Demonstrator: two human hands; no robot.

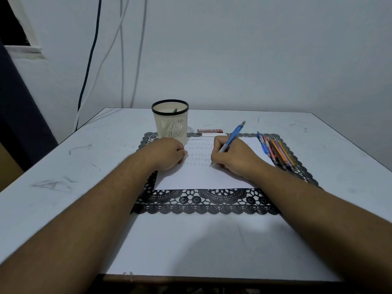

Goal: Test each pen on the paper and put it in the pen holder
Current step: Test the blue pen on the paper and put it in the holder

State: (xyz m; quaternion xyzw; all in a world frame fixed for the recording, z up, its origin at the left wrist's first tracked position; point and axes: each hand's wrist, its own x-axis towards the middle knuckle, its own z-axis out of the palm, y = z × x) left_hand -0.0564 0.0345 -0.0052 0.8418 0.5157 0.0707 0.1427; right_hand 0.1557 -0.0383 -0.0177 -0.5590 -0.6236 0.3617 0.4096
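Head view: scuffed white table (63,166), black lace mat (203,202), grey wall (233,49)

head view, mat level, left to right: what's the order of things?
pen holder → left hand → eraser boxes → right hand gripping the blue pen → row of untested pens

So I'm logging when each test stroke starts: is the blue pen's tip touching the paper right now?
Touching. In the head view the right hand grips the blue pen and its tip meets the paper with no gap showing, beside the earlier marks.
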